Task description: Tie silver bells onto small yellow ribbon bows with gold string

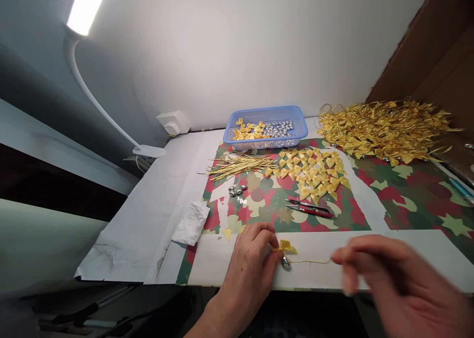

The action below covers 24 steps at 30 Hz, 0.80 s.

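My left hand (253, 254) is closed near the table's front edge, its thumb and fingers pinching a small yellow ribbon bow (287, 247). Just below the bow hangs or lies a silver bell (285, 262). A thin yellow cord (310, 261) runs from the bell to my right hand (388, 274), whose fingertips pinch its end. The right hand is blurred by motion. Beyond them lie red-handled thread snips (310, 208), several loose silver bells (237, 191), rows of yellow bows (311, 171) and a bundle of gold cords (240, 166).
At the back, a blue basket (264, 112) holds bows and silver bells. A heap of finished-looking gold pieces (385, 131) lies by a cardboard box (429, 52). A folded white tissue (191, 223) rests at left, below a lamp (99, 96). A pale blue pen (461, 190) lies far right.
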Each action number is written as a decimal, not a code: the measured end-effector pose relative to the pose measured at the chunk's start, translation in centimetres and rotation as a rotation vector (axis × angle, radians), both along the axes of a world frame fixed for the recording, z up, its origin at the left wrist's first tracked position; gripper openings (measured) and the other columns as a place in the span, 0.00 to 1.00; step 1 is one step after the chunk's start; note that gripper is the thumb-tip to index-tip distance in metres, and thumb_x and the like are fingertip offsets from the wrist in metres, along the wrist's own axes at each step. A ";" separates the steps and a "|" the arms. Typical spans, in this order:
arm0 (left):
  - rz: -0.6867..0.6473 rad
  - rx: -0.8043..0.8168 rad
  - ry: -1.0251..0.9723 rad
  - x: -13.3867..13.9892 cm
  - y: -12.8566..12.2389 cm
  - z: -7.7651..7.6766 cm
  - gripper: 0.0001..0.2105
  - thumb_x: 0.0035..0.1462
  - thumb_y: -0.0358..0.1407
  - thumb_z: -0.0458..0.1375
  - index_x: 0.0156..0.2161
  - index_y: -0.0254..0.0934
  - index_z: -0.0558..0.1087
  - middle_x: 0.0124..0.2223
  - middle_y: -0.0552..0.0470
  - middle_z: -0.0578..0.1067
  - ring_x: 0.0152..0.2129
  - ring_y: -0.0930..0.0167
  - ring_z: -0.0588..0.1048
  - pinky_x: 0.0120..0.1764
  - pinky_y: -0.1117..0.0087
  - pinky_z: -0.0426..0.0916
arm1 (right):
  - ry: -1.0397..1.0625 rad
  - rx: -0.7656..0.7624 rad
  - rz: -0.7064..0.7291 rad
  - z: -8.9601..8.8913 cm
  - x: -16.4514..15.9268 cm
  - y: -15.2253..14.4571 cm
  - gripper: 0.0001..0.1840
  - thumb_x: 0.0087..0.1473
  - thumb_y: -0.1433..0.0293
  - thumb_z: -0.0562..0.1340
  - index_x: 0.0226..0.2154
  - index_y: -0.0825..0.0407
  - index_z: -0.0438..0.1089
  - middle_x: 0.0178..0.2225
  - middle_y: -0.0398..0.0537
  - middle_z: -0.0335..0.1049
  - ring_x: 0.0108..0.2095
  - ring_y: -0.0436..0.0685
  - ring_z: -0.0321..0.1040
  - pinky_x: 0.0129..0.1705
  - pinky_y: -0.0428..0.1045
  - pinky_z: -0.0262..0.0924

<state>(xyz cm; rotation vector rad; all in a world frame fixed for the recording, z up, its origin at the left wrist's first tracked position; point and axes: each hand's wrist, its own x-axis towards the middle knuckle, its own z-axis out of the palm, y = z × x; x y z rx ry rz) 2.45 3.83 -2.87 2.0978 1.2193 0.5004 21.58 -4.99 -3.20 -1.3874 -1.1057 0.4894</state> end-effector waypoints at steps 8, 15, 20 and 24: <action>0.094 -0.475 -0.419 -0.5 -0.1 1.3 0.03 0.61 0.35 0.60 0.38 0.39 0.73 0.34 0.54 0.76 0.31 0.71 0.73 0.36 0.72 0.67 | -0.146 0.064 0.284 -2.0 -2.6 2.3 0.11 0.62 0.79 0.57 0.40 0.48 0.71 0.35 0.44 0.67 0.34 0.48 0.70 0.33 0.40 0.66; 0.163 -0.814 -0.609 -0.6 0.3 2.2 0.07 0.58 0.38 0.65 0.38 0.37 0.79 0.32 0.54 0.77 0.29 0.74 0.72 0.33 0.77 0.66 | -0.310 0.077 0.290 -1.5 -2.6 2.0 0.15 0.60 0.82 0.57 0.46 0.52 0.71 0.36 0.48 0.66 0.34 0.49 0.69 0.34 0.43 0.66; 0.195 -0.844 -0.650 -0.9 0.0 1.8 0.06 0.57 0.38 0.66 0.38 0.37 0.79 0.32 0.54 0.77 0.29 0.75 0.71 0.34 0.77 0.66 | -0.310 0.106 0.224 -1.5 -3.4 1.6 0.15 0.60 0.82 0.57 0.46 0.54 0.72 0.33 0.48 0.65 0.31 0.50 0.66 0.30 0.44 0.63; 0.223 -0.808 -0.642 -0.8 0.0 2.0 0.05 0.56 0.37 0.66 0.36 0.37 0.80 0.34 0.53 0.78 0.32 0.73 0.72 0.35 0.77 0.66 | -0.334 0.098 0.224 -1.2 -3.7 1.3 0.17 0.60 0.82 0.57 0.48 0.53 0.72 0.32 0.49 0.65 0.31 0.52 0.65 0.30 0.46 0.62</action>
